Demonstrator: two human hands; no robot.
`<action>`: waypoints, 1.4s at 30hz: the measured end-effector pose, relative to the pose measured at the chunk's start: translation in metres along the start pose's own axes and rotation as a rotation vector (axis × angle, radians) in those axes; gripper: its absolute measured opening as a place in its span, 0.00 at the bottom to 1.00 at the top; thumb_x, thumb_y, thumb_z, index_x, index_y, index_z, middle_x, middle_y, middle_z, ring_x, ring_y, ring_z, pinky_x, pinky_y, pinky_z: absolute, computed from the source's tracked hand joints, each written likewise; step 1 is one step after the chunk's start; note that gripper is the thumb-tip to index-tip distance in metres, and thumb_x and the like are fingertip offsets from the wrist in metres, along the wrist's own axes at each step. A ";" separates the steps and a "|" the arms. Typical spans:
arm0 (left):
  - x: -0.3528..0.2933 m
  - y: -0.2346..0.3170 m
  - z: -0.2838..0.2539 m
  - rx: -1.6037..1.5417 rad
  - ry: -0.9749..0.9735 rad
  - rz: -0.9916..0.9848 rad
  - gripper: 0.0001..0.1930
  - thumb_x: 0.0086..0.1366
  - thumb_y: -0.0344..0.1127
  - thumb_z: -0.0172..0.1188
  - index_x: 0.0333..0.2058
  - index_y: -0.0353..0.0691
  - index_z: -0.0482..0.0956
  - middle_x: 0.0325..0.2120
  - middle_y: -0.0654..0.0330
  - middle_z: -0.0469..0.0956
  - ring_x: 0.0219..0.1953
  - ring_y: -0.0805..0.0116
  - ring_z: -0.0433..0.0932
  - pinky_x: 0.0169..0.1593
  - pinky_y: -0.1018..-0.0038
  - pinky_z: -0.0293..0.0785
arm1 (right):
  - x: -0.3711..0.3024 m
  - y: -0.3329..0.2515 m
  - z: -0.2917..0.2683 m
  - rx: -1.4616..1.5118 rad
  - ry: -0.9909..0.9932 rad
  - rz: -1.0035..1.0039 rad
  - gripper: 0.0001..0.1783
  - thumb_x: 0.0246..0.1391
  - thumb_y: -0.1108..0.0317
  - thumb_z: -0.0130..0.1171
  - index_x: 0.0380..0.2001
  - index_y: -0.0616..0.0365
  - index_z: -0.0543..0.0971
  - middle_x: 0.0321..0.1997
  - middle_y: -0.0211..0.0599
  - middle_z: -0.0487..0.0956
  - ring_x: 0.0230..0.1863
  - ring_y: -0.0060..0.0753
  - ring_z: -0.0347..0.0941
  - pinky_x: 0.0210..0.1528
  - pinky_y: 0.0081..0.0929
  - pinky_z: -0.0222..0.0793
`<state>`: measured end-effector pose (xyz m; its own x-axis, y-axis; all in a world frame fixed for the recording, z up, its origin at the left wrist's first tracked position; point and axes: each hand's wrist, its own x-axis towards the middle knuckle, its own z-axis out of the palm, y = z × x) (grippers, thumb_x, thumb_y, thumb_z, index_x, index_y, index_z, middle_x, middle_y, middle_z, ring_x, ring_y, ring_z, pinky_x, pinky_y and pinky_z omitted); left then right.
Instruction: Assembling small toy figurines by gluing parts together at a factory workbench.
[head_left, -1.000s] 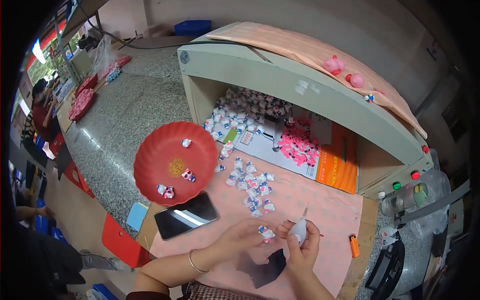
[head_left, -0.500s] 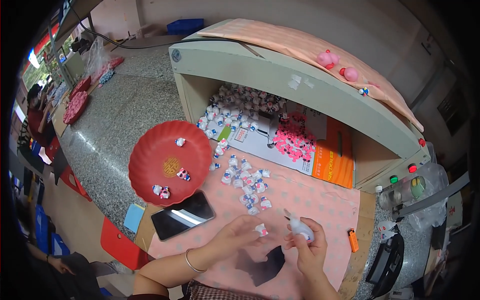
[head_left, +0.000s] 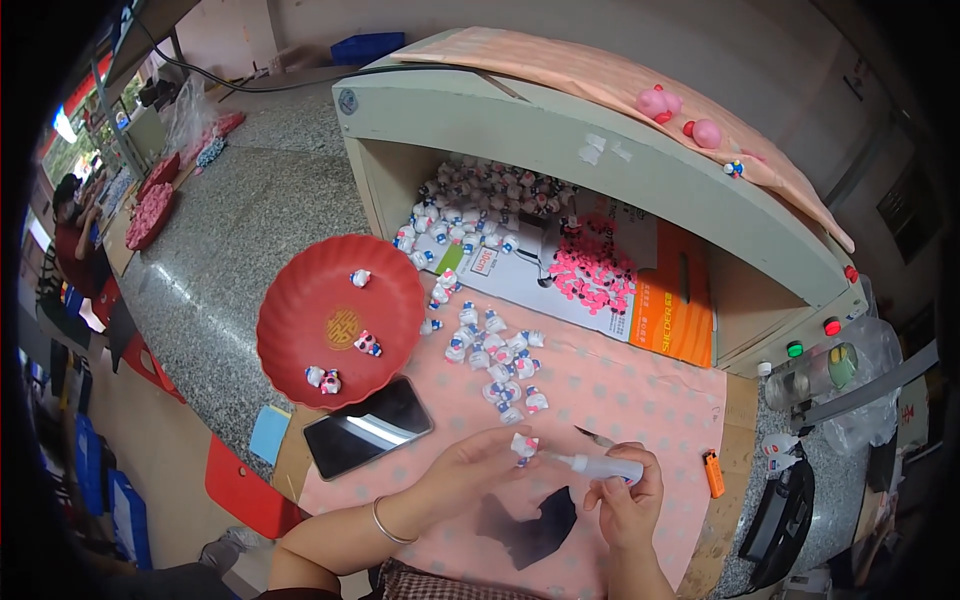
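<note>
- Left hand (head_left: 470,470): fingertips pinched around one small white cat-shaped figurine with pink and blue details (head_left: 524,446), held just above the pink dotted cloth (head_left: 620,390) covering the near part of the bench. A thin metal bangle (head_left: 383,521) sits on that wrist.
- Right hand (head_left: 628,497): fingers curled closed around a small white squeeze bottle with a fine nozzle (head_left: 600,466). Bottle lies roughly level, nozzle tip pointing left and reaching the held figurine; whether tip and figurine actually touch cannot be told.
- Loose cluster of similar small figurines (head_left: 490,350) lies on the cloth, above the hands and apart from them.
- Round red plastic plate (head_left: 300,300) to the left of the cluster, on the speckled grey stone counter (head_left: 230,240); a few figurines rest in it.
- Black smartphone (head_left: 367,428), screen up, just below the plate, near the left forearm.
- Orange lighter (head_left: 714,474) on the cloth, right of the right hand, not touching it.
- Dark scrap of material (head_left: 540,522) on the cloth between the two forearms.
- Pale green open-fronted cabinet (head_left: 560,130) behind the cloth holds more figurines and a heap of small pink pieces (head_left: 592,280).
</note>
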<state>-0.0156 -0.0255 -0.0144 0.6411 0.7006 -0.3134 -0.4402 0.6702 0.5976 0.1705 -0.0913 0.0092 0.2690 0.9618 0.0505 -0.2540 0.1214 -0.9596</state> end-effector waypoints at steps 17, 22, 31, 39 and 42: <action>0.024 0.009 -0.007 -0.005 -0.009 -0.039 0.20 0.61 0.30 0.46 0.52 0.40 0.61 0.48 0.59 0.66 0.49 0.66 0.67 0.49 0.75 0.65 | 0.018 0.025 -0.004 -0.449 0.114 -0.316 0.09 0.38 0.78 0.49 0.28 0.64 0.66 0.26 0.38 0.63 0.27 0.26 0.59 0.28 0.19 0.57; 0.029 0.005 -0.012 0.002 -0.001 -0.042 0.19 0.61 0.30 0.46 0.52 0.40 0.61 0.48 0.59 0.66 0.49 0.67 0.67 0.49 0.75 0.65 | 0.021 0.031 -0.008 -0.476 0.098 -0.319 0.09 0.39 0.77 0.50 0.28 0.63 0.67 0.26 0.38 0.63 0.27 0.27 0.59 0.28 0.20 0.57; 0.022 0.005 -0.002 0.003 -0.012 -0.032 0.18 0.61 0.30 0.46 0.51 0.39 0.63 0.48 0.58 0.67 0.49 0.67 0.68 0.49 0.75 0.65 | 0.019 0.031 -0.019 -0.611 -0.035 -0.462 0.12 0.51 0.68 0.48 0.31 0.65 0.60 0.31 0.38 0.57 0.14 0.17 0.58 0.09 0.13 0.57; 0.015 0.008 0.002 -0.011 0.008 -0.033 0.18 0.60 0.28 0.47 0.50 0.39 0.64 0.47 0.58 0.68 0.48 0.67 0.68 0.48 0.76 0.65 | 0.011 0.019 -0.004 -0.534 0.134 -0.391 0.11 0.38 0.76 0.52 0.29 0.63 0.67 0.26 0.39 0.64 0.27 0.31 0.60 0.29 0.23 0.58; 0.014 0.010 0.003 -0.007 0.018 -0.036 0.18 0.60 0.27 0.47 0.50 0.40 0.64 0.46 0.58 0.68 0.48 0.66 0.68 0.49 0.76 0.66 | 0.009 0.018 -0.003 -0.582 0.142 -0.417 0.11 0.37 0.76 0.53 0.29 0.62 0.67 0.26 0.40 0.64 0.27 0.32 0.61 0.30 0.24 0.58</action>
<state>-0.0093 -0.0102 -0.0105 0.6450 0.6802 -0.3482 -0.4216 0.6968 0.5803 0.1713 -0.0810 -0.0086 0.3633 0.8182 0.4456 0.4207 0.2826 -0.8620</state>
